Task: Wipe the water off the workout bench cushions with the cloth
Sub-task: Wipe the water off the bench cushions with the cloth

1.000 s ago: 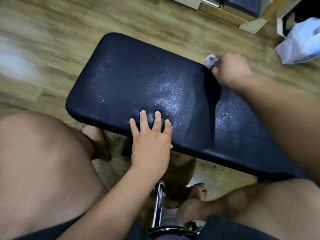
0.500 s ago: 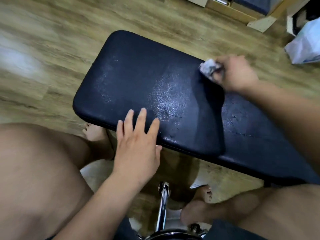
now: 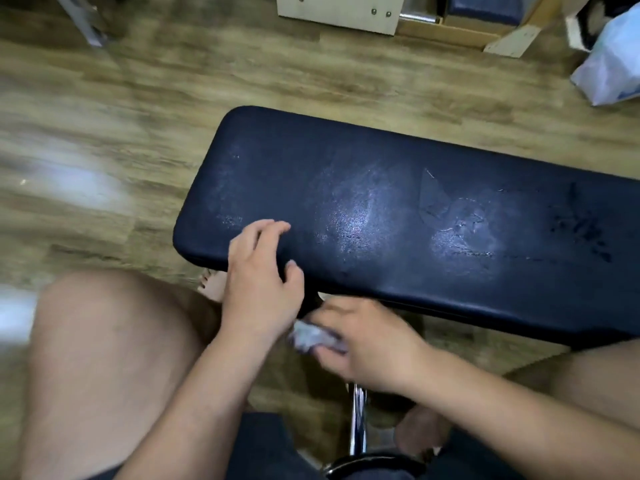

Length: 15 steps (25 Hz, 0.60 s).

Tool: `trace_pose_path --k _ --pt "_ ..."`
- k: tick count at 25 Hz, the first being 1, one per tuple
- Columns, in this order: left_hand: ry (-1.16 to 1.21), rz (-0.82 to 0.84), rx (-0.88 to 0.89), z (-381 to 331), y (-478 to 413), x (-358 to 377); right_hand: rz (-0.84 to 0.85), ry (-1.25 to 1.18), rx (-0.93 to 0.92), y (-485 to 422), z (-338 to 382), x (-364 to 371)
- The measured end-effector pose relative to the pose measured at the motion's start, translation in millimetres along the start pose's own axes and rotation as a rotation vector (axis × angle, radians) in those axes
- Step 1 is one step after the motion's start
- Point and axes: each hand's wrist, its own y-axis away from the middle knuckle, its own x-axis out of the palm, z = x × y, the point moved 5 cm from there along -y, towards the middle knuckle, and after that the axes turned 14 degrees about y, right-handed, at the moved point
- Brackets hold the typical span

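Observation:
The dark blue bench cushion point(image 3: 398, 209) runs across the middle of the head view, its surface shiny with wet patches and smears. My right hand point(image 3: 367, 341) is below the cushion's near edge, shut on a small crumpled grey-white cloth point(image 3: 315, 337). My left hand point(image 3: 259, 278) hovers over the near left edge of the cushion with fingers curled and apart, holding nothing. Both hands are close together and blurred.
A chrome bench post point(image 3: 358, 420) rises between my bare knees. The wooden floor point(image 3: 138, 116) surrounds the bench. A white plastic bag point(image 3: 613, 64) lies at the far right, and a pale cabinet base point(image 3: 339, 12) with wooden pieces stands at the back.
My right hand has swept the cloth from the cushion's far edge down to below its near edge, beside the left hand. My left hand lifted off the cushion. The view shifted left.

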Motion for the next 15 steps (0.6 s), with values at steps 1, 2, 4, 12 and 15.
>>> trace_pose_path --k 1,2,4,12,15 --pt "-0.094 0.054 -0.031 4.2 2.1 6.2 -0.146 -0.056 0.097 11.5 -20.2 -17.8" --pt "-0.205 0.116 -0.069 9.0 5.1 13.1 -0.276 -0.057 0.227 24.9 -47.3 -38.3" --pt "-0.312 0.183 -0.1 14.9 9.4 21.0 -0.427 0.086 0.612 58.9 -119.5 -78.0" --pt "-0.113 0.032 -0.019 19.3 15.1 -2.1 -0.207 0.203 0.734 -29.5 -42.4 -18.9" --pt "0.127 -0.259 -0.016 18.3 5.8 -41.9 -0.007 -0.174 0.49 -70.2 49.2 17.0"
